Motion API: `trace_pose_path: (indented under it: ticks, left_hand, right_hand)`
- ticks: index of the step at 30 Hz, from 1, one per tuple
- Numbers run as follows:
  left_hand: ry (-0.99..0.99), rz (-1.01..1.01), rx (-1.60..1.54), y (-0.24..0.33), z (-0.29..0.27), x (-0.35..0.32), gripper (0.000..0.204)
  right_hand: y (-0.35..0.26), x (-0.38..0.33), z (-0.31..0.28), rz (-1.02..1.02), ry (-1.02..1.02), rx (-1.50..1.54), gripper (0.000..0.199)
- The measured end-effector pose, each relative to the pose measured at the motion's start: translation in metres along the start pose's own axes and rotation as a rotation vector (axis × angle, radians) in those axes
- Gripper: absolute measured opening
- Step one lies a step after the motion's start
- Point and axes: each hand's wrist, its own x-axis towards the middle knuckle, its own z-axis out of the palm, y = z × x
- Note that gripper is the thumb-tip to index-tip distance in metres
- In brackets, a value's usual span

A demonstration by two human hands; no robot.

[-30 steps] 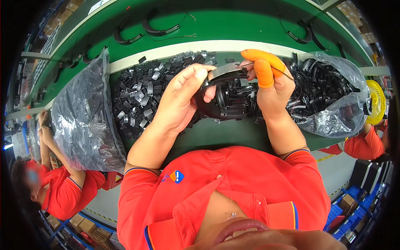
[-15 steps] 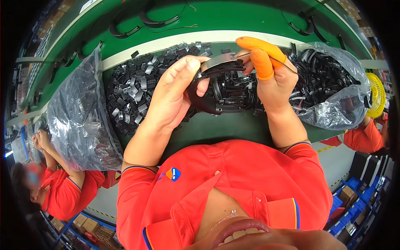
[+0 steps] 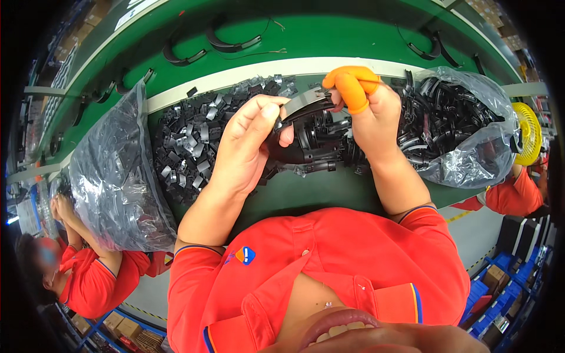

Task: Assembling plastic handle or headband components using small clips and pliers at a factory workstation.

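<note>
My left hand (image 3: 241,138) grips the left end of a curved black headband (image 3: 305,103) with a grey metal strip along its top, thumb uppermost. At the other end, my right hand (image 3: 379,126) pinches the headband between bent fingers. Orange finger cots (image 3: 354,93) cover two of that hand's digits and partly hide the contact. Below the headband lie more black curved parts (image 3: 318,147) on the dark green worktop. To the left of my hands spreads a heap of small black and shiny pieces (image 3: 191,138).
A grey plastic bag (image 3: 115,170) stands at left; another clear bag (image 3: 471,159) at right holds black curved parts. Beyond a white ledge (image 3: 329,63), headbands (image 3: 232,44) lie on a green belt (image 3: 329,35). A yellow fan (image 3: 528,134) is far right. Co-workers sit on both sides.
My right hand has moved left and turned, its orange-covered fingers now curled over the headband's end. The thin wire seen across that hand no longer shows. My left hand keeps its grip.
</note>
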Motion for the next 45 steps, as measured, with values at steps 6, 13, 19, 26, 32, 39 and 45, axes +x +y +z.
trace_pose_path:
  ticks: [6,13,19,26,32,39,45]
  left_hand:
    - [0.003,0.177,0.120,-0.012,0.002,0.001,0.023]
    - [-0.064,0.226,0.154,-0.015,-0.006,0.007,0.032]
    - [-0.157,0.199,0.274,-0.013,-0.015,0.005,0.032]
    - [-0.137,0.254,0.212,-0.008,0.000,-0.001,0.028]
    - [-0.024,0.518,0.919,-0.017,-0.010,0.000,0.025]
    - [-0.231,0.534,1.202,-0.003,-0.002,0.001,0.037]
    - [-0.182,0.490,1.308,0.001,-0.001,-0.005,0.033]
  right_hand:
    - [-0.002,-0.014,0.004,0.345,-0.041,0.563,0.030]
    - [-0.016,-0.016,0.022,0.596,-0.111,1.041,0.038]
    - [-0.018,-0.019,0.023,0.583,-0.124,0.934,0.041]
    - [-0.023,-0.023,0.027,0.598,-0.164,0.984,0.038]
    - [-0.024,-0.024,0.023,0.331,-0.221,0.128,0.022]
    - [-0.019,-0.017,0.013,0.494,-0.151,0.475,0.017]
    - [-0.011,-0.021,0.013,0.592,-0.194,0.691,0.020]
